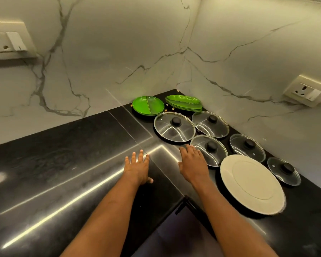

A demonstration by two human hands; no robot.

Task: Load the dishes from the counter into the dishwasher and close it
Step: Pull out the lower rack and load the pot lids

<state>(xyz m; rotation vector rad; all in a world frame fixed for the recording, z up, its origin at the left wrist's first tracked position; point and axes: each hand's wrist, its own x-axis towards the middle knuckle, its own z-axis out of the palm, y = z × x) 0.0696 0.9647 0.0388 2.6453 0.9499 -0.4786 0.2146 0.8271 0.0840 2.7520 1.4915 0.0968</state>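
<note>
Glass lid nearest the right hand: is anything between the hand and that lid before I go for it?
Nothing visible is. The right hand is open, its fingertips at the left rim of the glass lid, with only bare counter around them. The white plate lies beside the lid, out of the path.
</note>
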